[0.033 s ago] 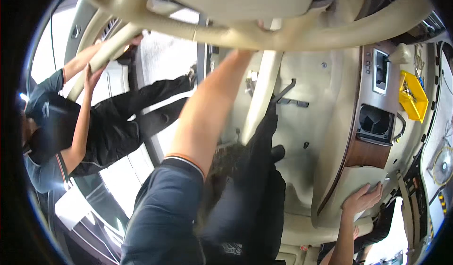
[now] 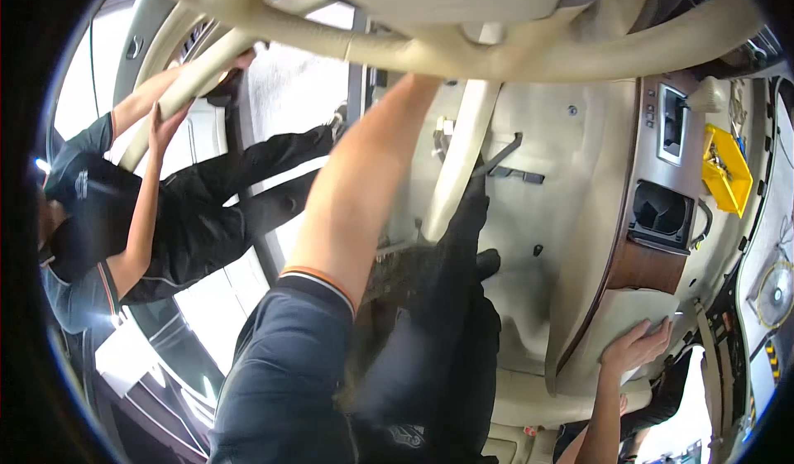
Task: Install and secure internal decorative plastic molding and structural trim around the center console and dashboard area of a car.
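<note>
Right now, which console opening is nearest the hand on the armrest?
The lower, dark squarish opening; the silver-framed opening sits farther from that hand.

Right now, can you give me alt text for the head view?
The person's left forearm reaches behind a cream steering wheel in a car cabin, left hand hidden. At right, another hand, owner unclear, rests on the console armrest. At left, a co-worker's hands are at a long cream strip.
</note>
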The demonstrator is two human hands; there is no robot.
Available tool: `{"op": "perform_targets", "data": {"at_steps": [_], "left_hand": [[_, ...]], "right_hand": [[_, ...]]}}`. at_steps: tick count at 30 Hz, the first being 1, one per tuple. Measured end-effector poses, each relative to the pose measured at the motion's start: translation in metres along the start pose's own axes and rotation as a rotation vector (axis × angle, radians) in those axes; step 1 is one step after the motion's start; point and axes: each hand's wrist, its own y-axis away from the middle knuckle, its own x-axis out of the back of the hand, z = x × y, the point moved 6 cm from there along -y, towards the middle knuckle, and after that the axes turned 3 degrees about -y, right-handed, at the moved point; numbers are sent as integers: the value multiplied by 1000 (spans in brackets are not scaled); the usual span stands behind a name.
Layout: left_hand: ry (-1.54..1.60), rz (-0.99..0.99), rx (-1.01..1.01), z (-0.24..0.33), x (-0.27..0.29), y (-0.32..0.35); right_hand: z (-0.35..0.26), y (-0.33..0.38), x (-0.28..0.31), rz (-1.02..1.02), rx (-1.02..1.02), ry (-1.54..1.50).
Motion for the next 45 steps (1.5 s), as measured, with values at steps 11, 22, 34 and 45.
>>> {"op": "perform_targets", "data": {"at_steps": [11,22,34,45], "left_hand": [[60,-514,269,-41,-78,139],[201,-189,269,-88,-150,244],[191,-557,312,64,-90,267],[572,-842,536,99,-132,270]], "right_hand": [[-2,-3,-3,-2,-6,43],[-5,2,-10,-33,-102,-85],[1,-5,2,23,-145,-113],[-4,-3,6,17,-180,-132]]}}
